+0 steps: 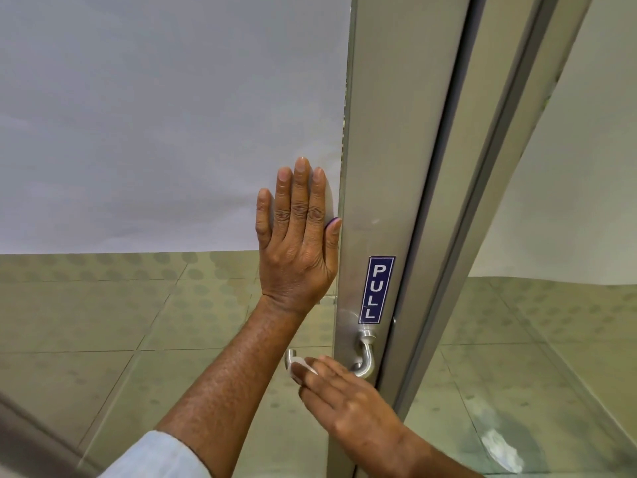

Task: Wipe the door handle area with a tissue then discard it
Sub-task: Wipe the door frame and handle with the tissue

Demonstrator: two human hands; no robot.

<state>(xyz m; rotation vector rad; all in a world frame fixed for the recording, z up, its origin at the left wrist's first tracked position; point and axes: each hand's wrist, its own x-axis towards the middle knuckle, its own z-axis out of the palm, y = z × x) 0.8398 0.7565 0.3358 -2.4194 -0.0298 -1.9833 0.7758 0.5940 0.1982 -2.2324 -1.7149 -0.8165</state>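
A silver lever door handle (pixel 366 357) sticks out of the metal door frame (pixel 379 167), below a blue PULL sticker (pixel 375 289). My right hand (pixel 348 405) lies over the handle's lever, fingers pressing a white tissue (pixel 299 368) against it. Most of the tissue is hidden under the fingers. My left hand (pixel 298 236) rests flat on the glass door panel (pixel 155 115), fingers spread and pointing up, just left of the frame and above the handle.
The glass panel is frosted white in its upper part and clear lower down, showing a tiled floor (pixel 103 322) behind. Right of the frame is another glass pane (pixel 551 305) with a white smear (pixel 499 443) near the bottom.
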